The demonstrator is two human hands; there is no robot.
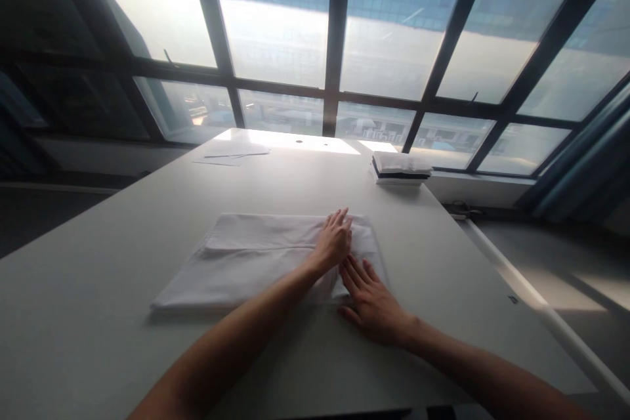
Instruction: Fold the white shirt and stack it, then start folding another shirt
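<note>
The folded white cloth (246,272) lies on the desk (98,295), toward the near edge and well in from the right edge, its long side running roughly along the near edge. Both hands rest on its right end without clenching: the left hand (337,236) lies over the top with fingers extended, and the right hand (368,295) is palm down just beside it, fingers stretched onto the fabric; whether its thumb pinches the near border cannot be told. The cloth looks light, soft and limp, with shallow creases and a lengthwise seam or fold, so it would likely sag or unfold if lifted by one corner. It should not break, but it may slide on the smooth desktop and wrinkle under a dragging palm. The steadiest hold would probably be at both short ends, all layers pinched together, fingers beneath and thumbs above.
</note>
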